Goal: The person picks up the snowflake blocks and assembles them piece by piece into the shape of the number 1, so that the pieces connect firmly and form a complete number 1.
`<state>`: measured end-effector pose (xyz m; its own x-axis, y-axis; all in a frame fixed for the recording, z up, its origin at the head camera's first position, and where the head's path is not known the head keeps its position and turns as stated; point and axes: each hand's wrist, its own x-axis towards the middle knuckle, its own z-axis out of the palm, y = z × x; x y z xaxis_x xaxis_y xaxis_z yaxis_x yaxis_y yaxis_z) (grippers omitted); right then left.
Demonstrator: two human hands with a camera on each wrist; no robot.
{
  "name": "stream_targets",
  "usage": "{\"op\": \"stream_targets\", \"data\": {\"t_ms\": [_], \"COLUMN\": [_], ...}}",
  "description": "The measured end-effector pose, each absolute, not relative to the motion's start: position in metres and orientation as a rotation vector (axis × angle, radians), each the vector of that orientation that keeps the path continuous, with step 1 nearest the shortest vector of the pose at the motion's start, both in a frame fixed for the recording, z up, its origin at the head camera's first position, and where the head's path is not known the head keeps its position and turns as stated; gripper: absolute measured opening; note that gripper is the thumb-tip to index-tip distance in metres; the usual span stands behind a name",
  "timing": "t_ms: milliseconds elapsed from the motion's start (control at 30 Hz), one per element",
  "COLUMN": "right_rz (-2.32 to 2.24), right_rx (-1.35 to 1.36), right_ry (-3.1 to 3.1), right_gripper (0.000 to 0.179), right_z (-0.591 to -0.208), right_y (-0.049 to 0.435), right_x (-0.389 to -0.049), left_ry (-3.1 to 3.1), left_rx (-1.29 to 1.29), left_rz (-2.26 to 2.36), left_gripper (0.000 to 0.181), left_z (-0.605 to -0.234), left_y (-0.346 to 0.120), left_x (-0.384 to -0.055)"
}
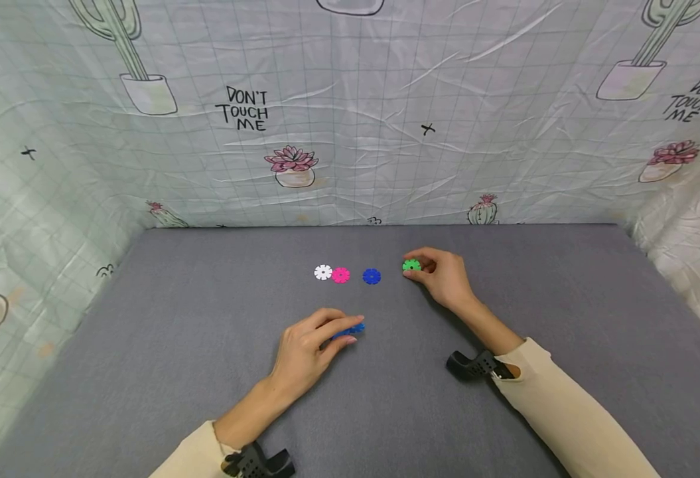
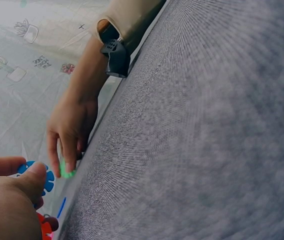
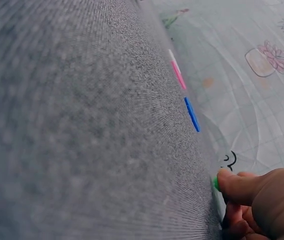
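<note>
My left hand (image 1: 304, 348) pinches a light-blue notched disc (image 2: 48, 176) between thumb and fingers, above the grey table. Below that thumb, an orange-red notched disc (image 2: 46, 229) shows partly behind the hand. Farther back on the right, my right hand (image 1: 445, 275) pinches a green notched disc (image 1: 411, 265) by its edges, close over the table. To its left a dark-blue notched disc (image 1: 371, 276) lies flat. Beyond that, a pink disc (image 1: 340, 275) and a white disc (image 1: 322, 272) lie side by side with their edges meeting.
The grey cloth-covered table (image 1: 176, 318) reaches back to a hanging sheet (image 1: 373, 179) printed with cacti, which also runs along both sides. Black wrist cameras (image 1: 472, 365) sit on both wrists, at the ends of beige sleeves (image 1: 570, 411).
</note>
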<state>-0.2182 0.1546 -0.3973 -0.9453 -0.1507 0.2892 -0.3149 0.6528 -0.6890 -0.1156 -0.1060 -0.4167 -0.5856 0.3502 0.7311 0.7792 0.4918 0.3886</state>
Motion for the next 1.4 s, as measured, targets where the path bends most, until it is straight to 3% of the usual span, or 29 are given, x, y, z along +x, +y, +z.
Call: {"op": "stream_targets", "data": {"t_ms": [567, 1400], "right_rz": [1.683, 2.337], "right_rx": [0.416, 0.532], "right_ry": [-2.688, -2.529], "right_gripper": [0.039, 0.039], "right_z": [-0.384, -0.386], "right_y": [0.156, 0.135], "right_x": [-0.186, -0.145], "left_ry": [-2.173, -2.178], "left_rx": [-0.914, -0.912], "left_rz": [-0.981, -0.990], "left_gripper": [0.036, 0.036], "left_z": [-0.415, -0.414], "left_y": [-0.105, -0.105], "left_x": [-0.115, -0.116]}}
